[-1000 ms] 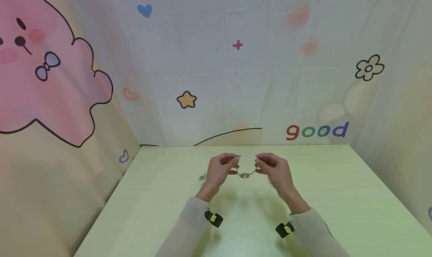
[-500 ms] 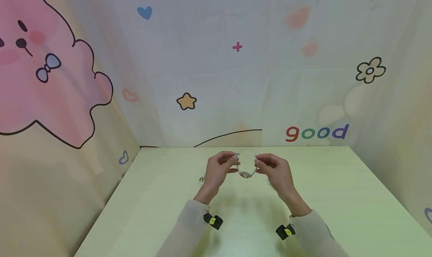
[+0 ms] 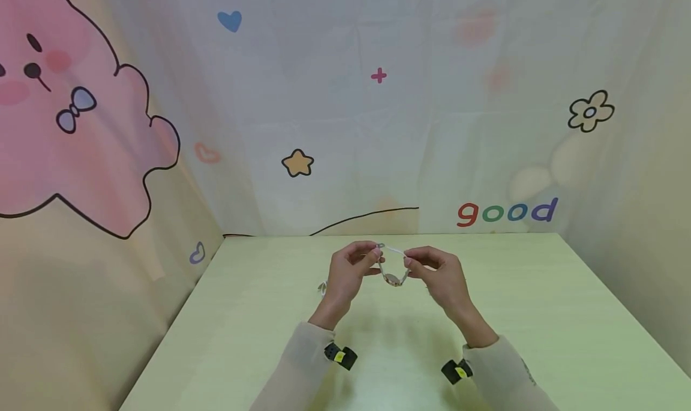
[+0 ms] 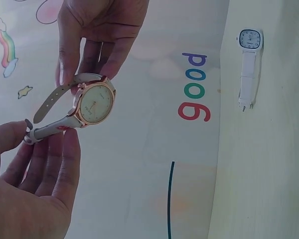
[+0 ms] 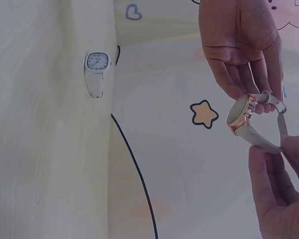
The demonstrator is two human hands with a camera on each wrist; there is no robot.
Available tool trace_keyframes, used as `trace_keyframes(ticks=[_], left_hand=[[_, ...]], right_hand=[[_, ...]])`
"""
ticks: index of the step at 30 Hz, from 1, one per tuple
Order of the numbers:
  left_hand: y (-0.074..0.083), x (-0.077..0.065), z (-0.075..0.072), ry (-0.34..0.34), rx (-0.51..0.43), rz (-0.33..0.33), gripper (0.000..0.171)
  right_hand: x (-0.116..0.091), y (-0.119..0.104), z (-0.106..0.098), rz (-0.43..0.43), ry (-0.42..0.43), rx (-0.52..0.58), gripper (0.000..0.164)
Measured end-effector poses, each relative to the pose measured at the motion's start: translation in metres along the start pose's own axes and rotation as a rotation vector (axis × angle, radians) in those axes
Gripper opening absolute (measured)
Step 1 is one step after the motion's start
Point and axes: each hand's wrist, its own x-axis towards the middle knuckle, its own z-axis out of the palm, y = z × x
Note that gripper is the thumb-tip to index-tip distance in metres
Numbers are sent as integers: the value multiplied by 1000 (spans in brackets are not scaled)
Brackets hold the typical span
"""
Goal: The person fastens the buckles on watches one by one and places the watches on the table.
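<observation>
A wristwatch with a rose-gold case and pale strap (image 4: 96,103) hangs above the table between both hands, its strap bent into a loop. My left hand (image 3: 346,274) pinches the buckle end; the metal buckle (image 5: 278,103) shows in the right wrist view. My right hand (image 3: 444,276) pinches the other half of the strap between thumb and fingers. The free tip of the holed strap (image 4: 49,103) points toward the buckle. In the head view the tip reaches close to the buckle; whether it touches is too small to tell.
A white square-faced watch (image 4: 250,40) lies on the table in the left wrist view. Another white watch (image 5: 97,61) lies there in the right wrist view. The pale table (image 3: 259,339) ends at a printed curtain (image 3: 345,99) behind the hands.
My right hand has shifted slightly left, bringing the strap tip closer to the buckle. The watch case has tilted, showing more of its dial side or back. My left hand is nearly still.
</observation>
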Motion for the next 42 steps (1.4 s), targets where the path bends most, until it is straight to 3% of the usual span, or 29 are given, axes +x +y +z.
trace_keyframes(ticks=[13, 28, 42], left_hand=[[2, -4, 1, -38, 95, 7, 26], [-1, -5, 3, -35, 120, 0, 25], [-3, -5, 3, -23, 39, 51, 25]], right_hand=[[-3, -6, 2, -35, -24, 10, 24], [-7, -8, 6, -59, -30, 11, 23], [-13, -4, 11, -49, -67, -59, 24]])
